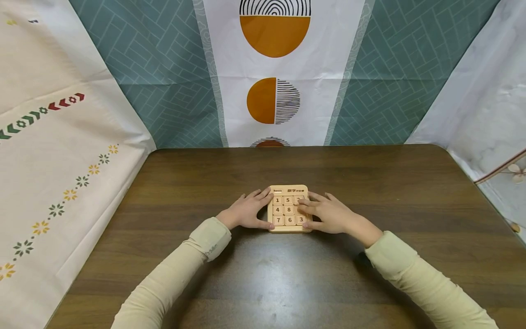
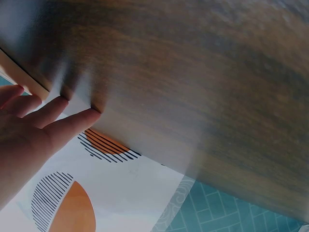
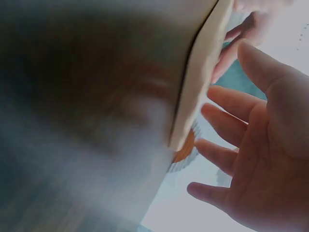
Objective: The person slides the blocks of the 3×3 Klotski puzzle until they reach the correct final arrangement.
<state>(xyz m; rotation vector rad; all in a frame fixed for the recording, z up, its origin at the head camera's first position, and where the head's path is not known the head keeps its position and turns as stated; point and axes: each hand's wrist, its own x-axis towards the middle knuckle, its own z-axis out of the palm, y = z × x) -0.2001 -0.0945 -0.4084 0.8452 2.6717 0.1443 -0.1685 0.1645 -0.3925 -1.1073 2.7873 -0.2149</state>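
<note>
A pale wooden sliding number puzzle (image 1: 289, 230) lies flat on the table, its numbered tiles (image 1: 289, 209) set in three rows. My left hand (image 1: 246, 212) is at its left edge, thumb by the lower corner and a fingertip by the upper side. From the right, my right hand (image 1: 333, 214) reaches over the tiles with its fingers spread, covering the right end of the middle row. The left wrist view has the left hand (image 2: 38, 128) with extended fingers. In the right wrist view, the right hand (image 3: 270, 140) is beside the puzzle's edge (image 3: 198, 82), fingers nearly straight.
The dark wooden table (image 1: 197, 173) extends around the puzzle. Behind its far edge hangs a teal and white patterned cloth (image 1: 172, 109). A cream embroidered cloth (image 1: 53, 151) borders the left side, and a pale cloth (image 1: 485, 105) borders the right.
</note>
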